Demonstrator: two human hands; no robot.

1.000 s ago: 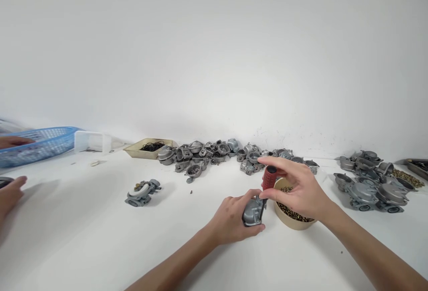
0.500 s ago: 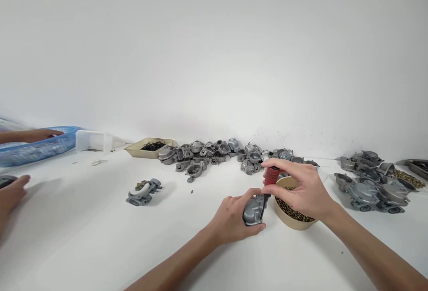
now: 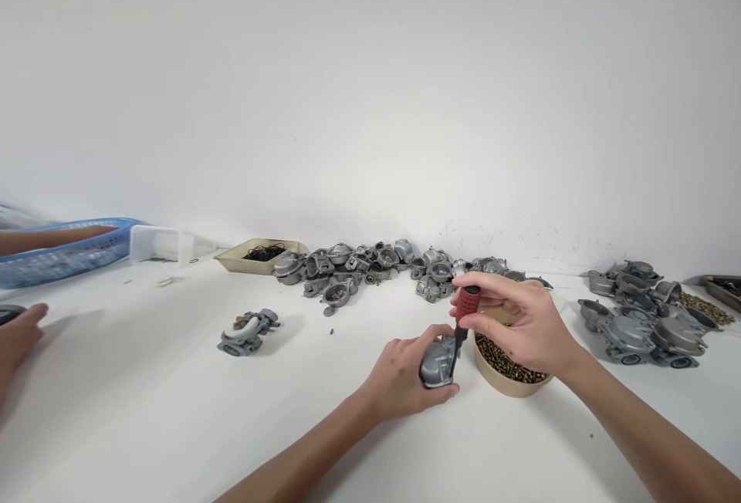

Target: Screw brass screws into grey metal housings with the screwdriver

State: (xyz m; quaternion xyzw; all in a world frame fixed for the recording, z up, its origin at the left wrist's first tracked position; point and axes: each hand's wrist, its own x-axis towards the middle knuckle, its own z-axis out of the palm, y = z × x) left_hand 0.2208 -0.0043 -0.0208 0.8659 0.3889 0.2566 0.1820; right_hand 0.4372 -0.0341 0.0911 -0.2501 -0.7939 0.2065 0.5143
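Note:
My left hand (image 3: 405,376) is closed round a grey metal carburetor (image 3: 436,364), its thumb and fingers on either side of it on the white table. Pinched in my right hand (image 3: 518,322) is a screwdriver (image 3: 468,306) with a red and black handle. It stands slightly tilted, its dark shaft running down to the near right edge of the carburetor. The tip meets the metal there; a screw under it cannot be made out. Right behind, partly under my right hand, is a round tan tub (image 3: 512,386) of small brass-coloured screws (image 3: 503,356).
Carburetor bodies (image 3: 341,264) lie heaped along the wall, with more carburetors (image 3: 631,333) at right. A single carburetor (image 3: 246,333) sits at left. Behind it are a tan tray (image 3: 237,258) of black rings and a white bin (image 3: 156,244). Another person's arm reaches into a blue basket (image 3: 116,244).
The screwdriver's handle has tipped and shifted slightly left, and more of its shaft shows. My left hand keeps its place on the carburetor. The other person's arm has moved further into the basket.

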